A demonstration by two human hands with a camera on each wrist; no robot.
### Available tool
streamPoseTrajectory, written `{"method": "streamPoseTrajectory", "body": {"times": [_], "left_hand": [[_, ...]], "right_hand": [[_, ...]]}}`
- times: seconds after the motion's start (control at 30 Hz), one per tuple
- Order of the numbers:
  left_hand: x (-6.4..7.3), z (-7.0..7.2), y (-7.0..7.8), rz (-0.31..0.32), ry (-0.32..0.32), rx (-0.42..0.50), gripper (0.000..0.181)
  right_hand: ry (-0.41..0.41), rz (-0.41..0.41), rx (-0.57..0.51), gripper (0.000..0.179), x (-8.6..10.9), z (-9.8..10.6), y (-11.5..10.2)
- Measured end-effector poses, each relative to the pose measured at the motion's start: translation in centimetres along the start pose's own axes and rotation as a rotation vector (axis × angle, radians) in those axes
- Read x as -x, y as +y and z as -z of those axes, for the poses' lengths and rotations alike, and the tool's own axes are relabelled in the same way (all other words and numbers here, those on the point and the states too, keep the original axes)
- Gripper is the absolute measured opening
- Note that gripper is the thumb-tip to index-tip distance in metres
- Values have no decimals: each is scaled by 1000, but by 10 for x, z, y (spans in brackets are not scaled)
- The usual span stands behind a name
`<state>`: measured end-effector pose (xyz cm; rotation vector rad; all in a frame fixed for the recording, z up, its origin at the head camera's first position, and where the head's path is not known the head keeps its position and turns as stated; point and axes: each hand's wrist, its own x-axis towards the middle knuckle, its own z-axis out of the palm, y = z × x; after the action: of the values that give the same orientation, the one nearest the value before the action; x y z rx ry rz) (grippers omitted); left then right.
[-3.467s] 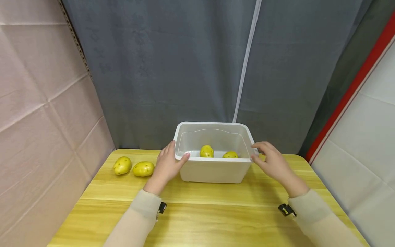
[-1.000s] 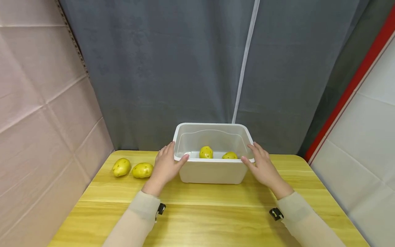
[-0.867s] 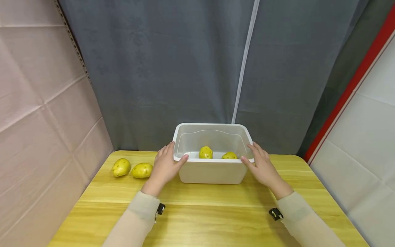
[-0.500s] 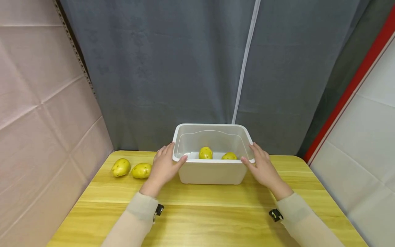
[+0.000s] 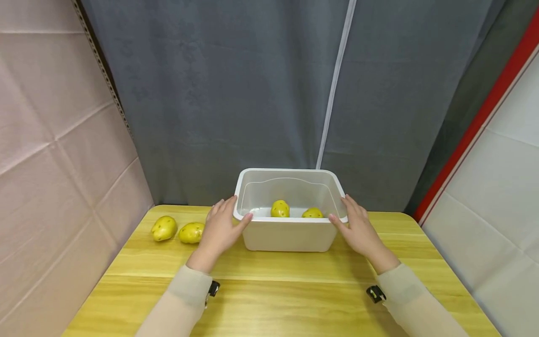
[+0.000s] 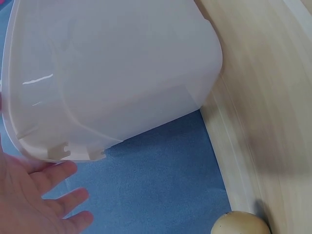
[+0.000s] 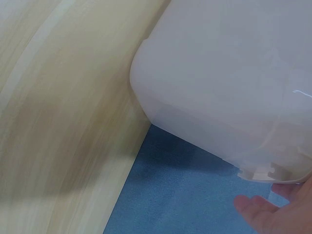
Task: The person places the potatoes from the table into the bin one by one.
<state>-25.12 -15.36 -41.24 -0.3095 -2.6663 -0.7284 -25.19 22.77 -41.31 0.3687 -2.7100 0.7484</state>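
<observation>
In the head view a white plastic bin (image 5: 290, 236) stands on the wooden table, with two yellow potatoes (image 5: 280, 208) lying inside it. My left hand (image 5: 219, 229) is at the bin's left front corner, thumb by the rim and fingers along the side. The left wrist view shows its fingers (image 6: 73, 200) spread, one at the rim's edge and the others apart from it. At the right front corner is my right hand (image 5: 359, 229), thumb over the front rim and fingers against the side. Its fingers (image 7: 256, 204) look extended in the right wrist view.
Two more yellow potatoes (image 5: 164, 228) lie on the table (image 5: 269, 304) to the left, the nearer one (image 5: 191, 232) close beside my left hand. A grey curtain (image 5: 210, 93) hangs behind the table. Pale cloth walls (image 5: 50, 210) flank both sides.
My right hand has moved left from beside the bin onto its right front corner. Lately my left hand has shifted slightly left. The bin and potatoes stay in nearly the same place.
</observation>
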Motion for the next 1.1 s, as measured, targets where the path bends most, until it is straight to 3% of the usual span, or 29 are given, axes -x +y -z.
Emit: {"method": "streamPoseTrajectory", "body": {"times": [0.6, 1.1], "left_hand": [[14, 4, -7, -32, 34, 31, 79], [23, 10, -17, -63, 67, -6, 76]], "right_hand": [[9, 9, -4, 81, 3, -4, 0], [-3, 7, -11, 80, 4, -1, -2]]}}
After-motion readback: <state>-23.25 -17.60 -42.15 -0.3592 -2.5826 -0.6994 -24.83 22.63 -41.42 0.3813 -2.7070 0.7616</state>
